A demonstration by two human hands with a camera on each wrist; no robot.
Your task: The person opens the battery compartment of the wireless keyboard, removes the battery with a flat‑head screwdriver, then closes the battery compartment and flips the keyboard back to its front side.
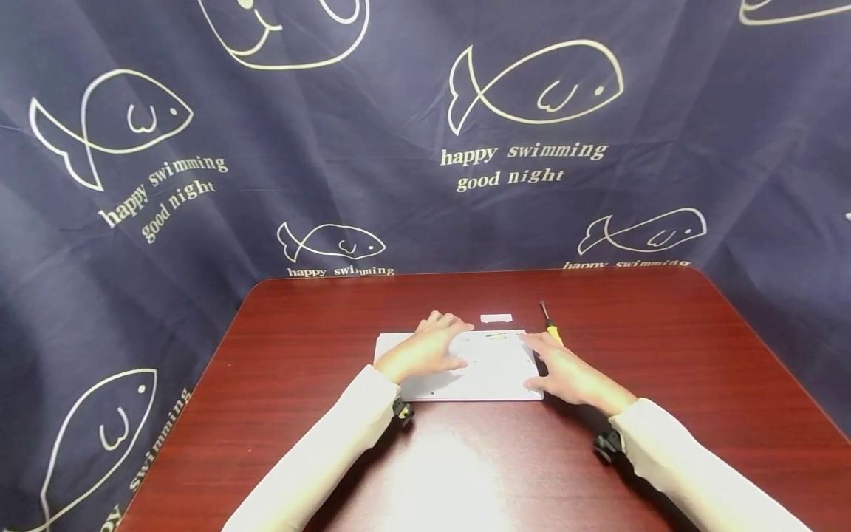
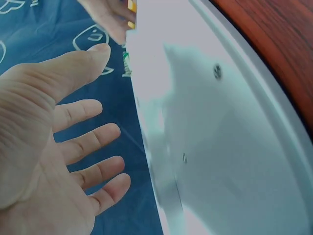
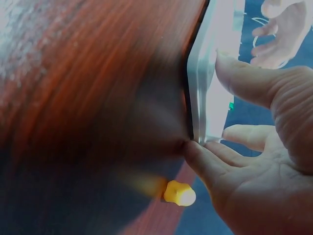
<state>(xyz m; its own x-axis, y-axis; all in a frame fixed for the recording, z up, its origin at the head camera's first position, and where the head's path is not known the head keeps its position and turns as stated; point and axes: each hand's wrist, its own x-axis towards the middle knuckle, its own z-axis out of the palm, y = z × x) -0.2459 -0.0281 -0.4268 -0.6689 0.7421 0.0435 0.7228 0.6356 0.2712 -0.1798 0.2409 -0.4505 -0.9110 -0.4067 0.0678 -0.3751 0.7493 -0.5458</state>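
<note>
A flat white keyboard [image 1: 495, 373], its back upward and its keys hidden, lies on the table. Green pieces that look like batteries [image 1: 496, 336] show in a slot near its far edge. My right hand [image 1: 565, 369] holds the keyboard's right end; in the right wrist view its thumb [image 3: 244, 78] is on the back and the fingers are at the edge. Above the left part, my left hand [image 1: 425, 351] is spread with nothing in it. Beyond the far edge lies a small white cover [image 1: 496, 318]. A screwdriver [image 1: 550, 325] with a yellow handle lies just past my right hand.
The reddish-brown wooden table [image 1: 319, 332] has rounded far corners. Behind it hangs a dark blue curtain [image 1: 412, 111] with white fish drawings and lettering. A bright glare falls on the near middle of the tabletop.
</note>
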